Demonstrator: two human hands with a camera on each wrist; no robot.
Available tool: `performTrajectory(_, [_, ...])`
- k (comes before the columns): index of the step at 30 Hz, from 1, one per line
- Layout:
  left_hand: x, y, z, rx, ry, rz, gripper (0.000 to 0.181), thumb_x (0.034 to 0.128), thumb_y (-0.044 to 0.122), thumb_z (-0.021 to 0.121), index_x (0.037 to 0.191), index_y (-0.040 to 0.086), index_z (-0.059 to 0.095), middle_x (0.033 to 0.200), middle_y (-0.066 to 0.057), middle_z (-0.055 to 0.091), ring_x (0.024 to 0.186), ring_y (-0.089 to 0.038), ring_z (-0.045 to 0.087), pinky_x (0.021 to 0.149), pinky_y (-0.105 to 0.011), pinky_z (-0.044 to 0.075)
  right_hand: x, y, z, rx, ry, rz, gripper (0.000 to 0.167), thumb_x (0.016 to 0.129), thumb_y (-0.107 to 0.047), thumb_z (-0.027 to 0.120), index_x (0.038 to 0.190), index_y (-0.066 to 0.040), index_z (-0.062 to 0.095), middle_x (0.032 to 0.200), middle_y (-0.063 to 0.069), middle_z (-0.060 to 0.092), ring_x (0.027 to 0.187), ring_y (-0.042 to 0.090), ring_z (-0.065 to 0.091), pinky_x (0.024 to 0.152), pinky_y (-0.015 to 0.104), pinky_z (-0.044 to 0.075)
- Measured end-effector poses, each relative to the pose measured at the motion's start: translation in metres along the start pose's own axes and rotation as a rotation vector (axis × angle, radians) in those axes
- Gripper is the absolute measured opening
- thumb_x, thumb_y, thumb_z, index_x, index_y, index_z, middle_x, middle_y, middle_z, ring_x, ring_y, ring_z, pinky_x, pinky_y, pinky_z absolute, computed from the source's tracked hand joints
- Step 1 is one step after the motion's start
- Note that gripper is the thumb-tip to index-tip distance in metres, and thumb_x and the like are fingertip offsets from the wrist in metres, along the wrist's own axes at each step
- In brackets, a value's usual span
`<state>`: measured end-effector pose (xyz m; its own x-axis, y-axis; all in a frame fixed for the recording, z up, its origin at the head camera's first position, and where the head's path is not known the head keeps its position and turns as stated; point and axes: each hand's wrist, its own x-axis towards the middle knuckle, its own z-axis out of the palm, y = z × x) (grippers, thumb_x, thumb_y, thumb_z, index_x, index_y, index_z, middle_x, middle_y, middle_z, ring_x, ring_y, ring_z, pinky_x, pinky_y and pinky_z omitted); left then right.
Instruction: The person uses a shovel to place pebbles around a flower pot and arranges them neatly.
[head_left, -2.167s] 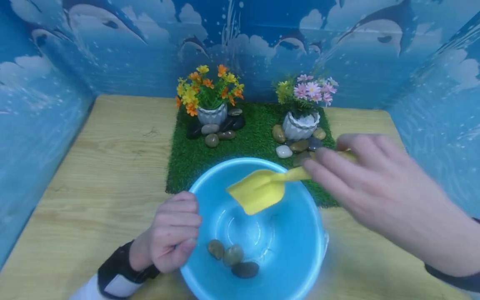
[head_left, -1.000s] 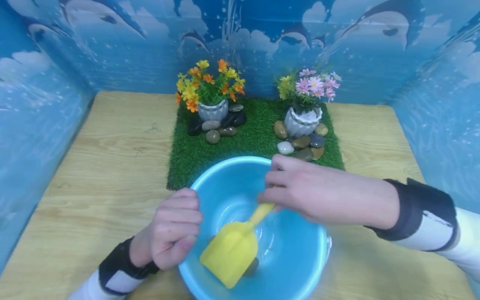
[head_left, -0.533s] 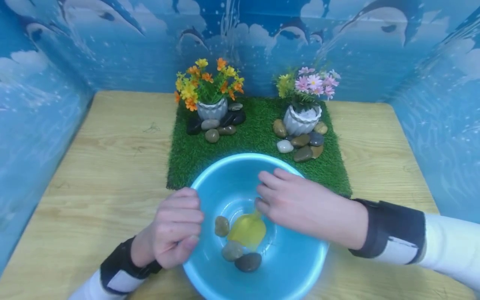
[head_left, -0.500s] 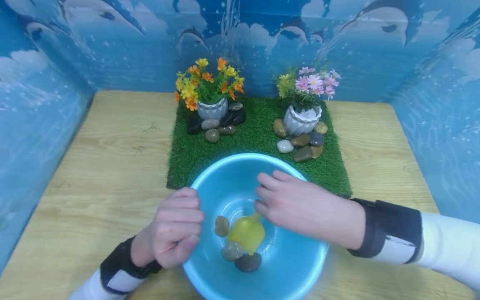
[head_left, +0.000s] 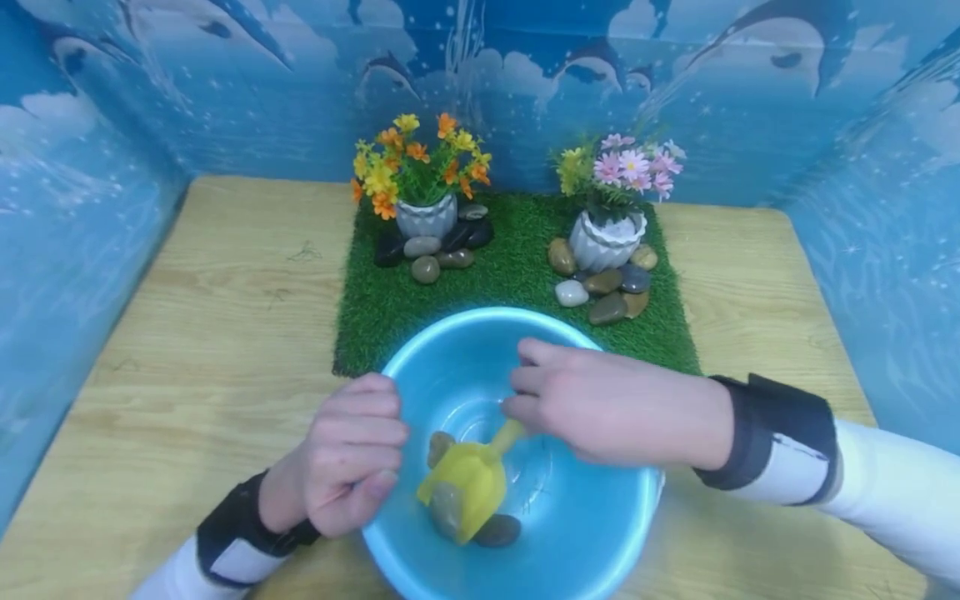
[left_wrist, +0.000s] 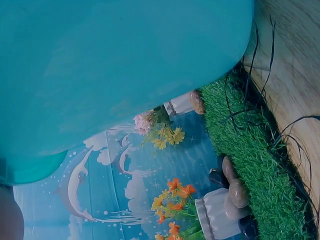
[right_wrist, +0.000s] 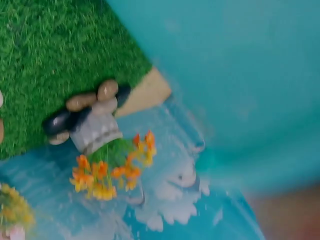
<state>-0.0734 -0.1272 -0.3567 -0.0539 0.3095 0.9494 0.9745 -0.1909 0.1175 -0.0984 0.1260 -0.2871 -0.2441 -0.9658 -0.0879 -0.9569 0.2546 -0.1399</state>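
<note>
A light blue bucket stands at the front of the table in the head view. My left hand grips its left rim. Over the bucket's inside, my right hand holds a yellow toy shovel by its handle; the fingers hide the handle's upper end. A greyish-green stone rests on the shovel's blade. Partly covered by the blade are a brown stone and a dark stone inside the bucket. Both wrist views show mostly the bucket's outer wall, with blurred skin at a corner.
Behind the bucket lies a green turf mat. On it stand a pot of orange and yellow flowers and a pot of pink flowers, each ringed by several stones. Dolphin-printed walls enclose the wooden table.
The shovel has gone from above the rim down among the stones, and the greyish-green stone now sits on its tilted blade. My left hand has stayed on the rim.
</note>
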Motion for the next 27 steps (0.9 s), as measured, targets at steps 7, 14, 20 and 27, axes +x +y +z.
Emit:
performTrajectory(7, [0.001, 0.001, -0.004, -0.01, -0.02, -0.013, 0.048, 0.0979, 0.012, 0.043, 0.051, 0.019, 0.037, 0.051, 0.008, 0.032, 0.049, -0.007, 0.023, 0.059, -0.022, 0.025, -0.027, 0.009, -0.017, 0.181, 0.141, 0.019, 0.024, 0.094, -0.022, 0.068, 0.118, -0.016, 0.069, 0.098, -0.01, 0.06, 0.088, 0.009, 0.044, 0.076, 0.027, 0.042])
performTrajectory(14, [-0.001, 0.0, -0.002, -0.013, -0.025, -0.029, 0.048, 0.0983, 0.014, 0.043, 0.05, 0.019, 0.038, 0.052, 0.008, 0.032, 0.05, -0.007, 0.024, 0.059, -0.022, 0.026, -0.061, 0.012, -0.02, 0.313, 0.286, 0.057, 0.027, 0.101, -0.019, 0.057, 0.127, -0.024, 0.063, 0.11, -0.019, 0.06, 0.093, 0.002, 0.043, 0.08, 0.021, 0.037])
performTrajectory(20, [-0.002, 0.001, 0.001, -0.015, -0.032, -0.04, 0.048, 0.0975, 0.013, 0.043, 0.05, 0.018, 0.036, 0.052, 0.008, 0.031, 0.049, -0.008, 0.024, 0.059, -0.023, 0.026, -0.096, 0.02, -0.028, 0.241, 0.411, 0.203, 0.031, 0.095, -0.015, 0.064, 0.126, -0.017, 0.067, 0.109, -0.017, 0.064, 0.096, 0.002, 0.05, 0.081, 0.017, 0.039])
performTrajectory(27, [-0.005, 0.002, 0.0, -0.007, -0.038, -0.067, 0.048, 0.0972, 0.013, 0.043, 0.05, 0.019, 0.037, 0.052, 0.008, 0.032, 0.05, -0.007, 0.024, 0.06, -0.023, 0.025, -0.141, 0.044, -0.023, 0.021, 0.421, 0.564, 0.039, 0.087, -0.001, 0.07, 0.125, -0.011, 0.068, 0.103, -0.004, 0.069, 0.095, 0.006, 0.048, 0.074, 0.026, 0.038])
